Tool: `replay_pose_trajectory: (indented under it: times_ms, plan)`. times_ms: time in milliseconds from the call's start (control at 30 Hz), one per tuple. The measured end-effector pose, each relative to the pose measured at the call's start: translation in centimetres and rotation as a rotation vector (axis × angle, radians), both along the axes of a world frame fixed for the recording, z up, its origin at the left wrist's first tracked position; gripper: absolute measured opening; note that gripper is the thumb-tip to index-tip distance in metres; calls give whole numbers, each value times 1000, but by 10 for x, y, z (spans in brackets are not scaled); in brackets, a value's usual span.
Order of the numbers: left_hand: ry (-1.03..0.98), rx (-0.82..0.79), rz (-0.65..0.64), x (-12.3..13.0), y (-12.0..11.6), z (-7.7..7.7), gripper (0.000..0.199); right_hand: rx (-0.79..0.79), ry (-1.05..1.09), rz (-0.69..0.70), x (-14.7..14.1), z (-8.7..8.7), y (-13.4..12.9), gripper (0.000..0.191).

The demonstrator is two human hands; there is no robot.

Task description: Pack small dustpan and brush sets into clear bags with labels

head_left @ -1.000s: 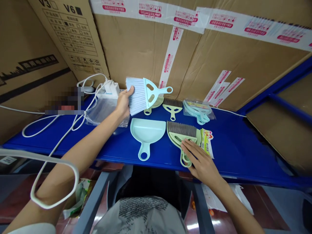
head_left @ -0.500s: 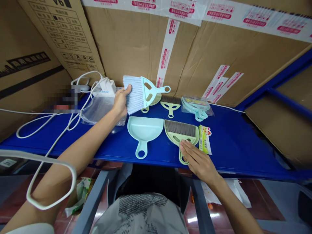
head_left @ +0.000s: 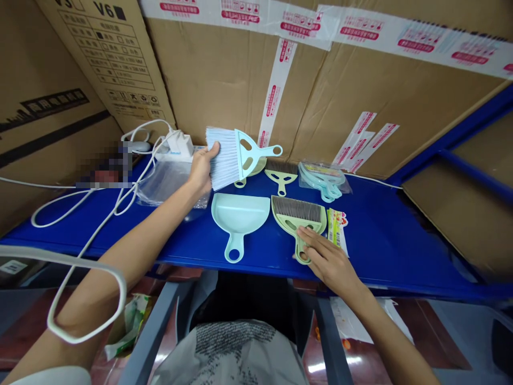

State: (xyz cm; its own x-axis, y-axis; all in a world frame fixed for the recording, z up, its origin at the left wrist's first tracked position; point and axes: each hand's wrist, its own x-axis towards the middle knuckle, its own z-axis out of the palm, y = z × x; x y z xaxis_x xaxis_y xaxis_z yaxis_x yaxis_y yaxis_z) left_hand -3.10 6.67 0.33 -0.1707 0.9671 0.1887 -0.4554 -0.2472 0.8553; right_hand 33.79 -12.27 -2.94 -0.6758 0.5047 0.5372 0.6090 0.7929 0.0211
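Note:
My left hand point(head_left: 203, 167) pinches a light blue hand brush point(head_left: 246, 155) by its pale bristles, raised above the table with its looped handle pointing right. Below it a light blue dustpan point(head_left: 240, 213) lies flat, handle toward me. A green dustpan point(head_left: 280, 218) is to its right, with a green hand brush point(head_left: 298, 212) with dark bristles nested in it. The fingers of my right hand point(head_left: 326, 259) close over the handles of this green set, the thumb partly hidden at the edge. A yellow-green label card point(head_left: 336, 227) lies beside the set.
Behind are another green brush point(head_left: 281, 174), a green dustpan point(head_left: 256, 167) partly covered by the blue brush, and a bagged light blue set point(head_left: 324, 179). Clear plastic bags point(head_left: 164, 184), a power strip point(head_left: 176, 145) and a white cable point(head_left: 116, 203) occupy the left. Cardboard point(head_left: 224, 75) walls the blue table point(head_left: 385, 240).
My right hand's fingers have gone from resting on the green set to closing round its handles, and the handle end is slightly raised. The left hand still holds the blue brush.

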Motion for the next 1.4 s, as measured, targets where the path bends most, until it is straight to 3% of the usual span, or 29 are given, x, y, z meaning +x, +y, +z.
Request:
replay_pose_trajectory:
  times_ms: [33, 133, 300, 567, 700, 833, 900, 967, 1033, 1100, 1233, 1400]
  plan:
    - [2, -1, 1, 0, 0, 0, 37, -19, -15, 7, 1, 1, 0, 3]
    - [0, -1, 1, 1, 0, 0, 33, -38, -11, 32, 2, 4, -3, 30]
    - [-8, -1, 0, 4, -1, 0, 32, -63, 39, 46, -1, 6, -10, 9]
    - [-14, -17, -36, 9, -5, 2, 36, -105, 167, 16, -1, 7, -16, 14]
    - [-11, -30, -97, 11, -11, 4, 37, -25, 310, -60, -4, 33, 3, 35]
    - [28, -36, -202, 17, -21, 8, 42, 126, 316, -118, -28, 74, 59, 47]
    - [50, -34, -237, 21, -26, 9, 46, -22, 271, -100, -43, 88, 90, 61]
    - [70, -38, -247, 26, -31, 9, 50, -296, 329, -32, -55, 92, 115, 67]
    - [90, -41, -257, 31, -34, 9, 52, -579, 484, 22, -61, 86, 128, 59]
    - [119, -24, -277, 36, -37, 7, 54, -763, 665, 53, -60, 75, 132, 50]
    - [206, 55, -314, 40, -38, 6, 52, -836, 909, 118, -50, 57, 130, 39]
    - [231, 94, -224, 34, -35, 9, 44, -784, 993, 147, -46, 53, 133, 33]
